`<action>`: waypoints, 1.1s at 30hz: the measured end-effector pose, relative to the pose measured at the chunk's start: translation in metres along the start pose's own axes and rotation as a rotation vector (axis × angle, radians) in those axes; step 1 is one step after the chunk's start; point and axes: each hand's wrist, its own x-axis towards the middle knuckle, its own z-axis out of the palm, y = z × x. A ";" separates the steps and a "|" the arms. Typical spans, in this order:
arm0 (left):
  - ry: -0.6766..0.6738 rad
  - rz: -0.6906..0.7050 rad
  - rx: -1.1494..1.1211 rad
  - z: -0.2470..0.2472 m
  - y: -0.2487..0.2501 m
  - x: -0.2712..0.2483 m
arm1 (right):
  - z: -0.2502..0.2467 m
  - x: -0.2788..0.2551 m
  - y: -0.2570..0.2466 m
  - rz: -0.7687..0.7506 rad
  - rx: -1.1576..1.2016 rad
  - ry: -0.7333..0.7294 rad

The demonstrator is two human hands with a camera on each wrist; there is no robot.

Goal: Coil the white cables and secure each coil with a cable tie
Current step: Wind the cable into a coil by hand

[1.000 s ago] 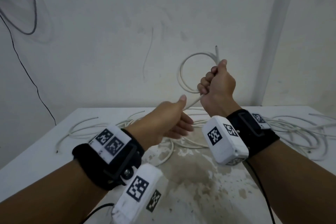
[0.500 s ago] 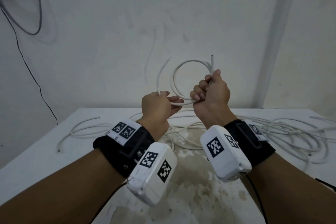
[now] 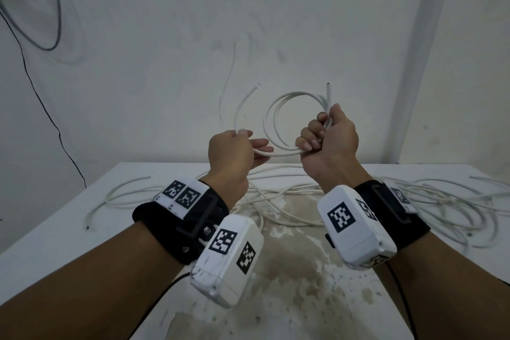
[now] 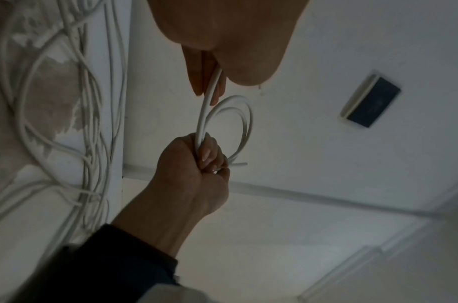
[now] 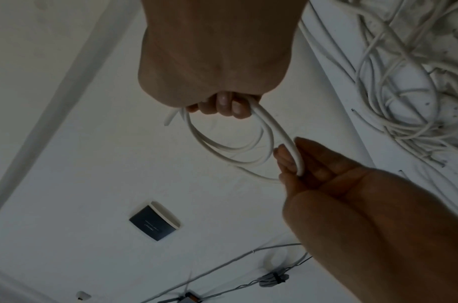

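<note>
My right hand (image 3: 321,134) is raised above the table and grips a small coil of white cable (image 3: 278,107), with one cut end poking up past the fist. The same coil (image 4: 242,127) (image 5: 222,147) shows in both wrist views, with a couple of loops. My left hand (image 3: 248,143) pinches the loose tail of that cable (image 3: 240,107) just left of the coil; the tail curves up to a free end. In the right wrist view the left hand's fingers (image 5: 287,160) hold the cable against the thumb. No cable tie is visible.
Several loose white cables (image 3: 441,201) lie tangled across the white table (image 3: 55,223), mostly at the far side and right. The table's middle is stained brown. A white wall stands close behind, with a dark wire (image 3: 41,96) hanging at the left.
My left hand rose from the table, took hold of the cable's tail and brought it up beside the coil. The right hand kept its grip and barely moved.
</note>
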 end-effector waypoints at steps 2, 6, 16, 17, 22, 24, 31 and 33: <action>0.017 0.110 0.137 0.001 0.001 0.002 | -0.002 -0.001 0.004 0.000 -0.039 0.001; 0.040 0.264 0.297 0.006 0.005 0.005 | -0.004 -0.005 0.016 0.024 -0.071 -0.022; -0.017 0.229 0.029 0.006 0.006 0.007 | -0.004 -0.009 0.020 0.076 -0.158 -0.128; -0.026 0.224 0.035 0.006 0.006 0.007 | -0.005 -0.009 0.020 0.081 -0.162 -0.129; -0.054 0.218 0.066 0.004 0.003 0.009 | -0.010 -0.007 0.018 0.117 -0.126 -0.145; -0.025 0.195 0.058 0.000 0.000 0.012 | -0.010 -0.006 0.016 0.120 -0.114 -0.148; 0.012 0.146 0.027 -0.007 -0.006 0.017 | -0.012 0.000 0.004 0.104 -0.016 -0.152; 0.020 0.134 0.025 -0.012 -0.009 0.018 | -0.014 0.002 0.001 0.096 0.021 -0.152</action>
